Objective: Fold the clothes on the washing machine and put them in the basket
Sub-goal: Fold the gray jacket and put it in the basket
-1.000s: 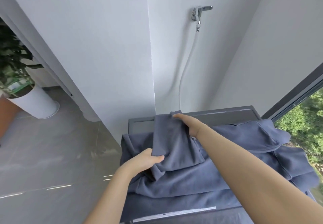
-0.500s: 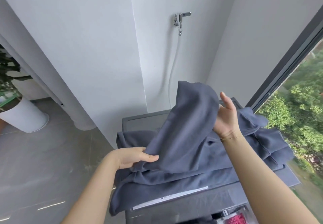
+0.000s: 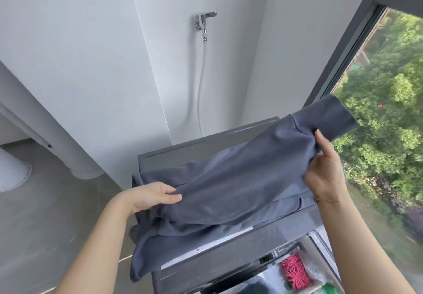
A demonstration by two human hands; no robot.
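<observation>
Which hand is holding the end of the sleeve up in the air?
The right hand, by the window. It grips the blue sleeve just below the cuff and lifts it. The left hand stays low, pinching the cloth near the washing machine.

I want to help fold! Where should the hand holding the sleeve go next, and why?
Probably down and across: the right hand holds the sleeve stretched in the air, while the left hand pins the sweatshirt on the washing machine. Laying it flat makes the fold.

head cam, my only view | worn high, facing forward and down | close over the washing machine (image 3: 206, 154) at arm's reach | wide lens takes in wall ahead, floor left, window (image 3: 389, 87) right
</observation>
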